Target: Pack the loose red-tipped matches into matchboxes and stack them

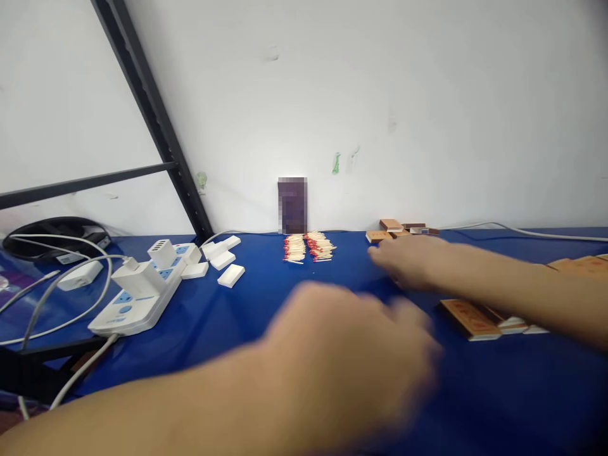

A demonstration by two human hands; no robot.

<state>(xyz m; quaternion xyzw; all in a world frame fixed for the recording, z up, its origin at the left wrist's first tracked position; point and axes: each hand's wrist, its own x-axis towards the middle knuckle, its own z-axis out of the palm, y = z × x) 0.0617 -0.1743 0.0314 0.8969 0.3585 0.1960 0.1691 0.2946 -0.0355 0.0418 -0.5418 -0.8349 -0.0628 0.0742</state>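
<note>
My left hand (351, 354) is in the foreground over the blue table, smeared by motion. Its fingers curl away from the camera, and whatever they might hold is hidden. Further back on the right, my right hand (411, 258) is low at the table, just in front of a small group of matchboxes (391, 225) by the wall. Its fingers are bent inward, and their tips and anything between them cannot be made out. Two side-by-side piles of red-tipped matches (320, 247) lie at the back middle. More matchboxes (470, 318) lie below my right forearm, partly covered by it.
A white power strip (152, 310) with plugged-in chargers and cables stands at the left. Several small white box-shaped pieces (231, 275) lie beside it. A black metal frame (147, 107) rises at the left. A dark blurred-out rectangle (292, 206) stands against the wall.
</note>
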